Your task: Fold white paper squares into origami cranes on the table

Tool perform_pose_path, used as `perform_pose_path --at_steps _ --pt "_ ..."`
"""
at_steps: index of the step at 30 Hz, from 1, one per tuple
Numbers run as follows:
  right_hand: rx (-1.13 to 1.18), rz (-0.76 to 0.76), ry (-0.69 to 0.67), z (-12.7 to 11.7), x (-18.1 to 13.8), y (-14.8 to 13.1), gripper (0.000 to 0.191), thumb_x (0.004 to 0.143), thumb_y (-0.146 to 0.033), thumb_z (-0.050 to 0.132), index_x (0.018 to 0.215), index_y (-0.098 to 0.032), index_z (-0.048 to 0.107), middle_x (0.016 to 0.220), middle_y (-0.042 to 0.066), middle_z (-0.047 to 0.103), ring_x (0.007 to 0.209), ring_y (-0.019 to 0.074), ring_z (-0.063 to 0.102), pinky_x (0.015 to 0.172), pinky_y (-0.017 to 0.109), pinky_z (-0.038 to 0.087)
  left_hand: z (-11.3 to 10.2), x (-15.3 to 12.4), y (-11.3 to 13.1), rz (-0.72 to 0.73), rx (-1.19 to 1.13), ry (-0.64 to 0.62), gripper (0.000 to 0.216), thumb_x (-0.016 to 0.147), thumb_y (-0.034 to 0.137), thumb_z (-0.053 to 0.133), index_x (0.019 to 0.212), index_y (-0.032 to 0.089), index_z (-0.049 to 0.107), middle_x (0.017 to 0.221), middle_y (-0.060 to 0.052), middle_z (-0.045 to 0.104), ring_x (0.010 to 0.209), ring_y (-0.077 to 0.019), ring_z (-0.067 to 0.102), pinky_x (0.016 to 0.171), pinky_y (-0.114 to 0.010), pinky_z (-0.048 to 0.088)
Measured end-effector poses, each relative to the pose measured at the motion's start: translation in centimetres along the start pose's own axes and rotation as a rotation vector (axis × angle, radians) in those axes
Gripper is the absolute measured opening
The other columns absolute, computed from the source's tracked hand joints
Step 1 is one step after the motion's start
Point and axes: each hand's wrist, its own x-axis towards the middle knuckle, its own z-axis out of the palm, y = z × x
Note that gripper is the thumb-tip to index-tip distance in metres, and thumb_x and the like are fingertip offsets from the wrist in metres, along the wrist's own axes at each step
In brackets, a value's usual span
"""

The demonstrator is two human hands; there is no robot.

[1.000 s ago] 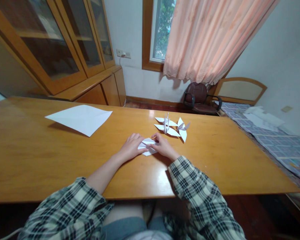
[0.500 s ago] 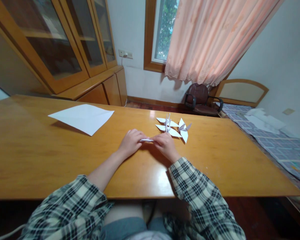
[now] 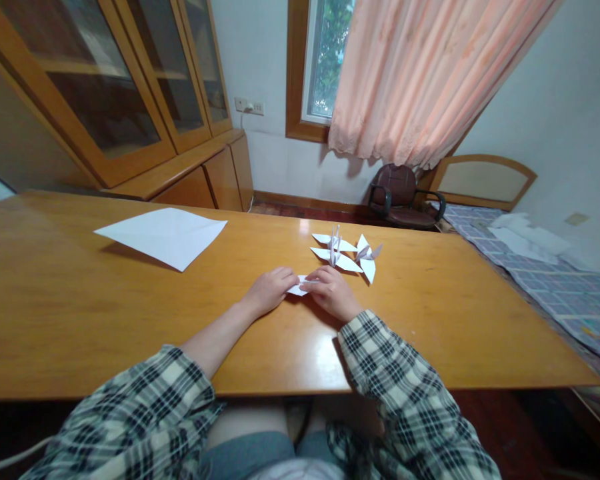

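A small folded piece of white paper [image 3: 299, 289] lies at the tabletop between my hands. My left hand [image 3: 273, 291] is closed on its left end, fingertips on the paper's edge. From the other side my right hand [image 3: 331, 293] pinches the right end, and its fingers hide part of the folds. Just beyond my right hand stand three folded paper cranes with spread wings: a near one [image 3: 347, 263], one behind it [image 3: 349, 245], and one to the right [image 3: 369, 265].
A larger white sheet [image 3: 170, 235] with creases rests on the left of the wooden table [image 3: 130, 320]. Beyond the table are a glass-fronted cabinet [image 3: 165, 140], a brown armchair [image 3: 397, 190] and, at the right, a bed [image 3: 530, 273].
The folded paper has come down a little toward me and tilted, so more of its white face shows. My left hand has shifted slightly right and nearer.
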Motion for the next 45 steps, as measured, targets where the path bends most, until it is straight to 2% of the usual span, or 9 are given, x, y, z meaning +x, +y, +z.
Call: perform_pose_path --at_steps 7,11,13,16,18,26,31,37,45 --pt "0.064 0.043 -0.116 0.7 -0.2 0.4 0.024 0.084 -0.014 0.060 0.100 -0.025 0.074 0.108 0.004 0.071 0.097 0.0188 0.059 0.090 0.035 0.042 -0.4 0.1 -0.1 0.012 -0.025 -0.046 0.021 0.087 0.014 0.047 0.097 0.021 0.065 0.098 -0.008 0.066 0.095 -0.0223 0.056 0.083 -0.034 0.047" --pt "0.099 0.073 -0.140 0.5 -0.2 0.5 0.023 0.085 -0.019 0.061 0.103 -0.025 0.073 0.110 0.004 0.070 0.100 0.0190 0.060 0.091 0.035 0.042 -1.5 -0.8 -0.3 0.062 -0.160 -0.093 0.040 0.080 0.006 0.046 0.112 0.023 0.063 0.115 -0.006 0.065 0.107 -0.0216 0.055 0.096 -0.036 0.043" --pt "0.111 0.073 -0.155 0.3 -0.3 0.4 0.022 0.085 -0.024 0.064 0.104 -0.026 0.073 0.113 0.004 0.069 0.102 0.0194 0.059 0.093 0.035 0.041 -1.9 -1.3 -0.2 0.058 -0.224 -0.115 0.039 0.080 0.013 0.053 0.117 0.024 0.060 0.121 -0.006 0.063 0.112 -0.0225 0.053 0.099 -0.036 0.042" --pt "0.129 0.081 -0.176 -0.1 -0.3 0.3 0.023 0.083 -0.028 0.068 0.105 -0.024 0.072 0.111 0.005 0.070 0.102 0.0194 0.060 0.093 0.034 0.042 -2.1 -1.5 0.0 0.006 -0.247 -0.121 0.027 0.082 0.032 0.061 0.107 0.022 0.062 0.116 -0.007 0.064 0.107 -0.0241 0.054 0.095 -0.037 0.044" --pt "0.140 0.095 -0.181 -0.3 -0.3 0.3 0.021 0.082 -0.027 0.069 0.102 -0.022 0.072 0.108 0.006 0.071 0.101 0.0191 0.061 0.092 0.033 0.043 -1.9 -1.3 0.1 0.001 -0.228 -0.118 0.020 0.084 0.037 0.061 0.097 0.021 0.064 0.113 -0.007 0.065 0.105 -0.0241 0.055 0.092 -0.037 0.045" --pt "0.211 0.045 -0.136 0.3 -0.3 0.9 0.004 0.078 -0.020 0.073 0.081 -0.020 0.075 0.096 0.007 0.071 0.089 0.0190 0.063 0.084 0.033 0.047 -0.9 -0.8 -0.6 0.125 -0.226 -0.115 0.021 0.088 0.040 0.058 0.086 0.020 0.061 0.101 -0.007 0.065 0.098 -0.0220 0.055 0.086 -0.034 0.042" --pt "0.304 0.106 -0.101 0.7 -0.4 1.4 0.002 0.075 -0.019 0.075 0.076 -0.018 0.073 0.092 0.007 0.071 0.087 0.0193 0.063 0.082 0.033 0.048 -0.5 -0.9 -0.5 0.045 -0.273 -0.098 0.025 0.086 0.045 0.059 0.088 0.020 0.059 0.095 -0.006 0.061 0.091 -0.0212 0.054 0.078 -0.032 0.042" --pt "0.412 0.157 -0.074 1.2 -0.5 1.7 0.002 0.080 -0.018 0.072 0.078 -0.018 0.073 0.091 0.006 0.070 0.088 0.0180 0.063 0.085 0.033 0.047 -0.2 -0.8 -0.7 0.013 -0.322 -0.070 0.022 0.089 0.041 0.055 0.085 0.020 0.060 0.094 -0.004 0.062 0.092 -0.0204 0.054 0.082 -0.033 0.042" --pt "0.245 0.257 -0.060 1.4 -0.4 1.2 0.008 0.082 -0.022 0.069 0.076 -0.016 0.070 0.088 0.006 0.059 0.084 0.0176 0.053 0.079 0.033 0.043 0.6 -0.7 -0.8 -0.018 -0.334 0.012 0.019 0.090 0.033 0.053 0.078 0.019 0.059 0.093 -0.005 0.065 0.092 -0.0201 0.056 0.084 -0.034 0.044"
